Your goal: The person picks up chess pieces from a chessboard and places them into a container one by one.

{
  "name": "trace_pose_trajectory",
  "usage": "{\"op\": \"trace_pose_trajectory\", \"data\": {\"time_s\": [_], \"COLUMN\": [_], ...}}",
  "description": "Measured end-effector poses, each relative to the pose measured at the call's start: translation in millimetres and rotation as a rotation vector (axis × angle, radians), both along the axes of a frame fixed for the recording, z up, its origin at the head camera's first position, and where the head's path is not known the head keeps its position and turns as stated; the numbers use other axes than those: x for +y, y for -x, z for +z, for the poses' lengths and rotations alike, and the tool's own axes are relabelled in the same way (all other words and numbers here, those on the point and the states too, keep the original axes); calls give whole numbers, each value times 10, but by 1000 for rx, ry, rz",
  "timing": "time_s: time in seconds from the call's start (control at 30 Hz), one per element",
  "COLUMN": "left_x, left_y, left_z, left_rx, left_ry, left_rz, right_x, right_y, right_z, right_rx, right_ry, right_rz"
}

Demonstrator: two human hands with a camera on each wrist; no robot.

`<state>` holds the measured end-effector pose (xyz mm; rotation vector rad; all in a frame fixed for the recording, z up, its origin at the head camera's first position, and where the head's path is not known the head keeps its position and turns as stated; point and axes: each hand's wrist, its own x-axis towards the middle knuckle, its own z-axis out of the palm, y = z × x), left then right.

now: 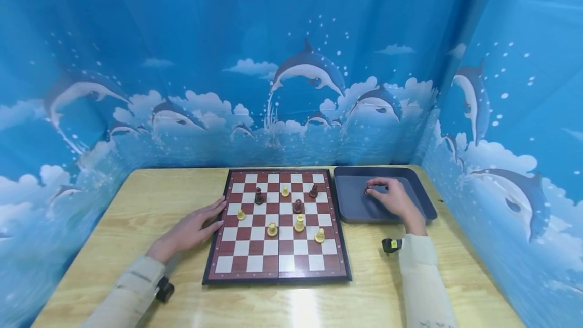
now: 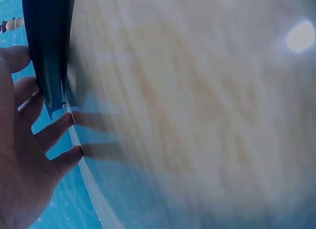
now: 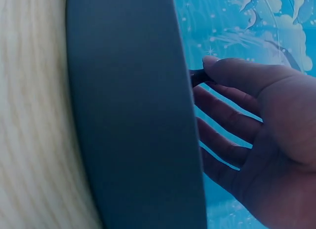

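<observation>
Over the grey tray (image 1: pixel 355 212), my right hand (image 1: pixel 392 197) pinches a small dark chess piece (image 1: pixel 368 190) between thumb and fingers. In the right wrist view the dark piece (image 3: pixel 198 77) shows at the thumb tip, partly behind the tray wall (image 3: pixel 133 110). My left hand (image 1: pixel 193 229) rests at the left edge of the chessboard (image 1: pixel 223 247), fingers extended. The left wrist view has its fingertips along the dark board edge (image 2: pixel 47 46). Standing on the squares are a dark piece (image 1: pixel 258 196), a dark queen-like piece (image 1: pixel 298 206) and a third dark piece (image 1: pixel 314 191).
Several cream pieces also stand on the board, among them a rook (image 1: pixel 299 223), a crowned piece (image 1: pixel 272 229) and a pawn (image 1: pixel 241 214). The tray sits just right of the board on a wooden table (image 1: pixel 136 206). A blue dolphin curtain (image 1: pixel 205 24) surrounds the back and sides.
</observation>
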<state>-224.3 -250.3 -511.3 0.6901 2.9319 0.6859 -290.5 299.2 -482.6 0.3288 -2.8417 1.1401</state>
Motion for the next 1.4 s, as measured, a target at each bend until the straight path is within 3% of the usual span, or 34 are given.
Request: {"op": "trace_pose_trajectory", "data": {"time_s": [0.3, 0.83, 1.13, 1.4], "left_x": [-23, -16, -18, -17], "left_y": [13, -12, -8, -14], "left_z": [8, -8, -12, -20], "left_rx": [0, -20, -22, 2], "left_ry": [-10, 2, -1, -14], "left_rz": [-18, 17, 7, -7], "right_x": [38, -45, -165, -315], "right_y": [-24, -124, -187, -230], "right_z": [39, 252, 374, 436], "right_rx": [-37, -34, -8, -43], "right_ry": [-31, -49, -48, -61], "right_rz": [-40, -24, 37, 88]}}
